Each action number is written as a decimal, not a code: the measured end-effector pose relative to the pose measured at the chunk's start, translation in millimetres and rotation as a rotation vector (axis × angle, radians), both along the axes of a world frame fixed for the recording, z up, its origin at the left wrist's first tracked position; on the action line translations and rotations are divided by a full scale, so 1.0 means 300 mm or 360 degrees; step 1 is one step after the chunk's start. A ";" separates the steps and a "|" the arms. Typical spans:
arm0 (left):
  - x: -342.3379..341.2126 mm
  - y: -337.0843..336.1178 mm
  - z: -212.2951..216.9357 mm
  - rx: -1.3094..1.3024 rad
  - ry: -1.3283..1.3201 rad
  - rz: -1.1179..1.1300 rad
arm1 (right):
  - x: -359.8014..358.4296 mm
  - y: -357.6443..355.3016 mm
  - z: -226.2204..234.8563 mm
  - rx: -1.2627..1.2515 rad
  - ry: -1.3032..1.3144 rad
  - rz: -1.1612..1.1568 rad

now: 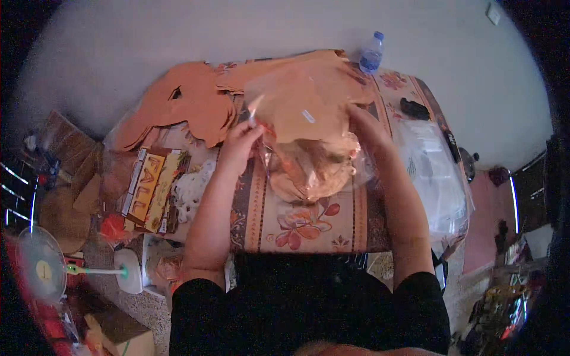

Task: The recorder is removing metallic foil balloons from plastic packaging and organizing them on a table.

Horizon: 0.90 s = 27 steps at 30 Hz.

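Observation:
A clear plastic bag (279, 124) lies over the middle of the table, with a small white label on it. Inside its lower part sits a bundled orange-tan piece (312, 172), crumpled or folded; its exact kind I cannot make out. My left hand (243, 141) pinches the bag's left edge between thumb and fingers. At the right edge, my right hand (369, 129) grips the bag, its fingertips partly hidden by the film. Beyond the bag, flat orange cut-out sheets (323, 71) are spread, and a stack of orange shaped cut-outs (190, 101) lies to the left.
A floral tablecloth (303, 228) covers the table. Left are a boxed decorative sign (151, 190) and a white tangled bundle (195, 190). On the right lie stacked clear plastic bags (430, 178) and a small black object (414, 108). A water bottle (371, 54) stands at the back.

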<state>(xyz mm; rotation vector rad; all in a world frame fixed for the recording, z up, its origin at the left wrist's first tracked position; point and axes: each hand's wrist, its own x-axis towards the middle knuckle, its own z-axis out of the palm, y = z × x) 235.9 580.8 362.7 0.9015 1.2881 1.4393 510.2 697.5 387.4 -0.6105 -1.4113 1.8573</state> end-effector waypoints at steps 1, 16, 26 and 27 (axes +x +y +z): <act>-0.002 0.008 -0.005 -0.0077 0.0064 0.0041 | 0.015 0.051 -0.040 0.0257 -0.0274 0.0035; 0.160 -0.124 0.111 -0.0038 0.2076 -0.0022 | 0.129 -0.123 0.135 0.1314 -0.1912 0.0303; 0.370 -0.194 0.030 0.0780 0.1975 -0.0632 | 0.194 -0.283 -0.006 0.1726 -0.1571 0.0334; 0.371 -0.189 0.025 0.0779 0.1977 -0.0635 | 0.192 -0.285 -0.010 0.1802 -0.1544 0.0327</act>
